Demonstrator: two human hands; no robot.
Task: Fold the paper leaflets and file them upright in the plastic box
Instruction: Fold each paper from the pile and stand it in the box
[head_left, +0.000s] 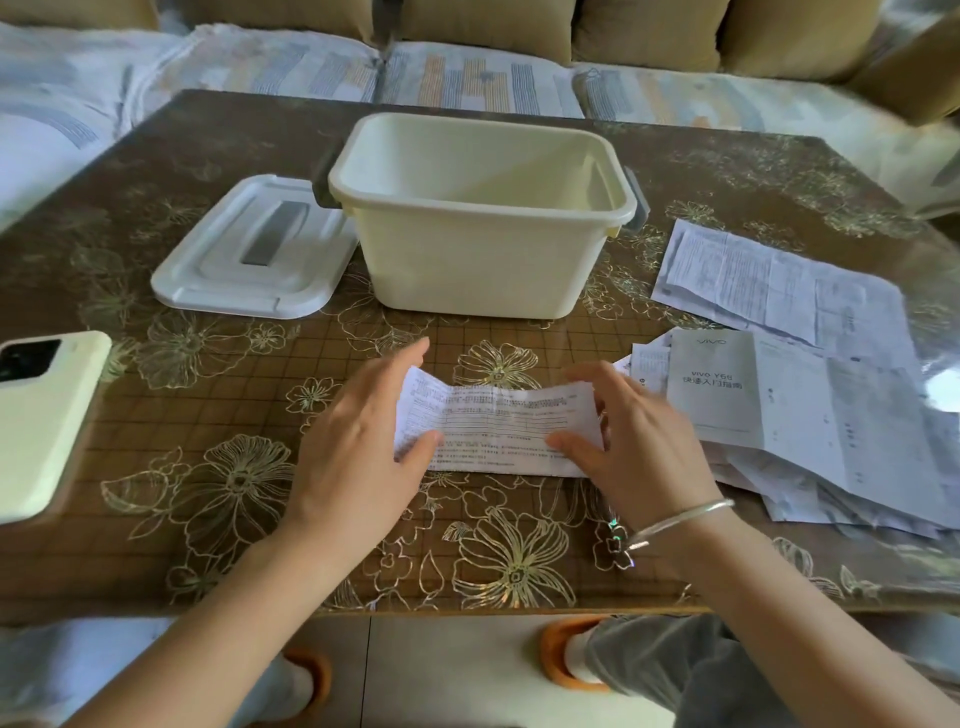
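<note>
A white printed leaflet (493, 426) lies across the table in front of me, its far edge lifted and curving. My left hand (358, 441) holds its left end, thumb on top of the paper. My right hand (628, 441) holds its right end the same way. The cream plastic box (467, 260) stands open just beyond the leaflet, with nothing visible inside it. A loose pile of unfolded leaflets (810, 395) lies to the right.
The box's white lid (249, 260) lies flat to the left of the box. A pale phone (41, 415) rests face down at the left edge. The table (234, 493) has a floral cover. A sofa runs along the far side.
</note>
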